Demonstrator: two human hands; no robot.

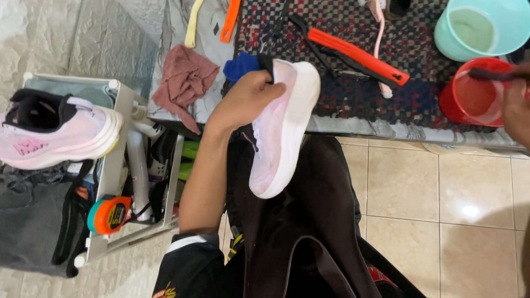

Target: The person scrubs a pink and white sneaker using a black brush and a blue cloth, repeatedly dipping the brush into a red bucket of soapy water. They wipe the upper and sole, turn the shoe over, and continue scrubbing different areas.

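Dark trousers [309,221] fill the foreground, with a pale pink sneaker [281,127] held above them.

Its matching sneaker [55,132] is set on a white rack [118,165] at far left; the held one is gripped at the heel by the left hand [248,99] (fingers closed). At the right edge, a dark brush [491,73] is held over a red bucket [472,96] by the right hand [516,107], its grip partly cropped.

A pale pink shoe [281,129] with a thick white sole is held tilted, toe pointing down toward 6 o'clock, heel up at 12 o'clock beside a blue cloth. A dark-handled brush [491,73] is held over the red bucket at 3 o'clock.
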